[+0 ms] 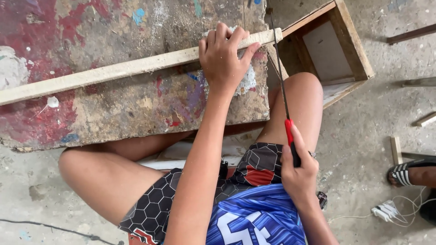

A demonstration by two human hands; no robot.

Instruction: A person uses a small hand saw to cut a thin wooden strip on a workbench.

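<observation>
On the paint-stained board [127, 104], your left hand [222, 56] presses its fingers [220, 34] over the wooden strip [113, 70], while your right hand [297, 170] grips the saw [284, 97] cutting its end.

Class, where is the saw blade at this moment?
In the head view, the saw blade runs from the right hand up to the wooden strip, meeting its end beside the left hand.

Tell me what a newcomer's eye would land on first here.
First, the left hand pressing a long wooden strip down on a paint-splattered board at upper centre. Next, the right hand gripping a red-and-black-handled saw, its thin blade meeting the strip's right end. Behind the blade, an open wooden box lies on the concrete floor.
</observation>
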